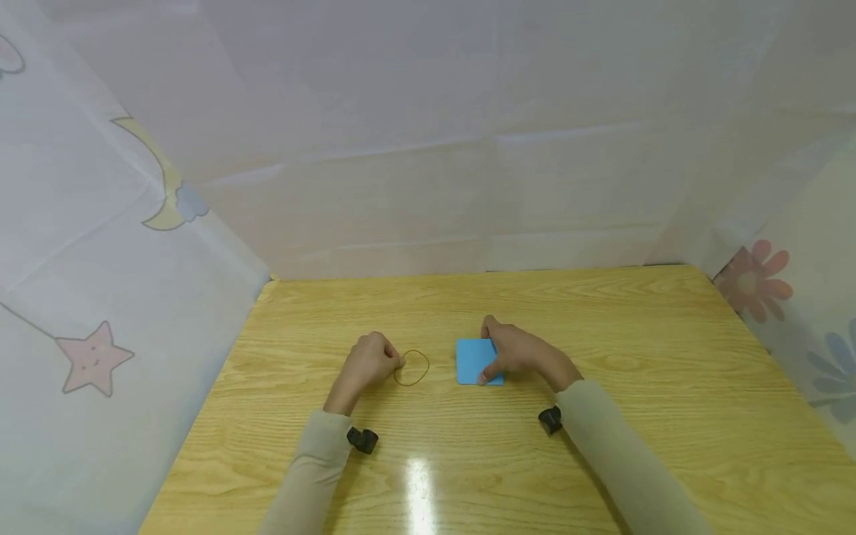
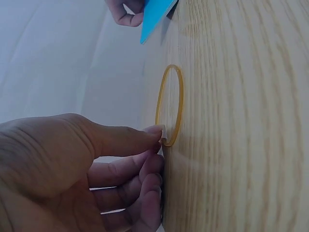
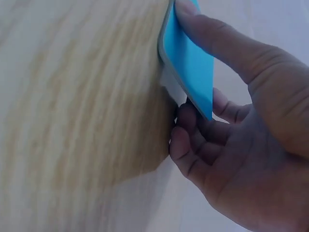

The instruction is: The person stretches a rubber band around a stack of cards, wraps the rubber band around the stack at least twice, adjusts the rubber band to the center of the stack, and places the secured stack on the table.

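Note:
The left hand (image 1: 369,362) pinches the near end of a yellow rubber band (image 2: 181,99) between thumb and fingertips. The band forms an open oval loop at the wooden table's surface. To the right, the right hand (image 1: 518,353) grips a flat blue square card (image 1: 472,360) with rounded corners. Its thumb (image 3: 227,41) lies on the blue face, and other fingers curl at the far edge and beneath. In the right wrist view, the card shows a pale, thin edge and is tilted, with a shadow on the table below it. A gap of bare wood separates the band from the card.
Both hands work over a wooden table (image 1: 428,312) with a bright reflection near its front. A pale wall sheet (image 1: 401,186) rises behind it, with printed sheets at both sides. Dark wrist cameras (image 1: 363,440) sit at the cuffs of the light sleeves.

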Tool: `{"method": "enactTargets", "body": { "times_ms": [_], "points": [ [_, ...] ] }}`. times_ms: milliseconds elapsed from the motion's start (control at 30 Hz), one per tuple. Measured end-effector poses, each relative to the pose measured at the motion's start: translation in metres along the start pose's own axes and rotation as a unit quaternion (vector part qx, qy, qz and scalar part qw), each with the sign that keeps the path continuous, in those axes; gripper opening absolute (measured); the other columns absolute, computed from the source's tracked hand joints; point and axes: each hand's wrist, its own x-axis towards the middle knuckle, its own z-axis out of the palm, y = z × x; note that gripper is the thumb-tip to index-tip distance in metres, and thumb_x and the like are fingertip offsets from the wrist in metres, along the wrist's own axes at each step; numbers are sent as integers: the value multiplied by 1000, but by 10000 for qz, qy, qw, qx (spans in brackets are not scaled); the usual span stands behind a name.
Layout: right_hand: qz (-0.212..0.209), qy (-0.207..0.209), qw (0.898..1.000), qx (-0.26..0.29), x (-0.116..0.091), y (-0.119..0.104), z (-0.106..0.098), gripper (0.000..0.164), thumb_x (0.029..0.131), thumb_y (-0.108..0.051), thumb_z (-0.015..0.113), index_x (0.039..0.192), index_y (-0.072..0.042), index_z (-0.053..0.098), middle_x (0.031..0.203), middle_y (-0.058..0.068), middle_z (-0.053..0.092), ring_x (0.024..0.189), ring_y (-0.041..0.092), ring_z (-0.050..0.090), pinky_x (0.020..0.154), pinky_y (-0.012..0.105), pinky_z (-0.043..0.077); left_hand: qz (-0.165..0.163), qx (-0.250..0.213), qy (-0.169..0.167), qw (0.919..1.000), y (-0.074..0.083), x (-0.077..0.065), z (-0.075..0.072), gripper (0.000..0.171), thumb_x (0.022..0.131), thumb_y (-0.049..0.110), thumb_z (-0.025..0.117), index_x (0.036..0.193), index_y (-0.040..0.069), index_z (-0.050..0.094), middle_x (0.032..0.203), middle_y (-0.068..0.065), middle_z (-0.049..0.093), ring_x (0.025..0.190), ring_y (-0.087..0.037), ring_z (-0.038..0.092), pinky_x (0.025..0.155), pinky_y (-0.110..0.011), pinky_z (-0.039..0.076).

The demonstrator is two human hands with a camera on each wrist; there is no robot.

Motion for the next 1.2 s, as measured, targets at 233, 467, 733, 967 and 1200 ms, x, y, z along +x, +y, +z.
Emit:
{"method": "enactTargets", "body": {
  "times_ms": [233,467,733,967,1200],
  "points": [
    [0,362,9993,98,-8,3,5,77,77,-37,96,133,-5,54,136,19,63,112,27,63,96,44,56,51,19,11,10000,-2,1,1,60,98,13,73,46,19,44,44,10,31,44,-8,25,44,-20,22],
    [-408,607,9963,453,-16,16,9,50,98,-29,77,137,-5,58,118,12,67,99,23,62,84,40,54,1,5,20,10000,-1,-1,2,40,97,16,76,59,11,65,57,5,55,50,-10,39,48,-22,32],
    [-391,879,9823,1606,-25,24,7,49,99,-17,75,143,-2,60,127,18,67,111,28,65,94,42,57,-61,71,168,9998,0,1,2,29,96,17,77,68,10,76,85,-3,78,56,-11,50,53,-24,40],
    [68,999,9653,2414,-32,32,8,56,96,-28,79,138,5,63,132,21,69,118,30,68,99,42,59,-42,107,-117,9999,4,1,2,56,100,14,68,48,17,46,47,7,32,45,-9,25,43,-22,22],
    [262,915,9100,4035,-32,40,14,39,96,-8,77,127,10,62,108,9,72,96,15,74,88,33,65,265,190,-383,9987,4,-2,6,57,103,11,56,50,20,38,47,9,27,45,-8,21,43,-21,21]
  ]
}}
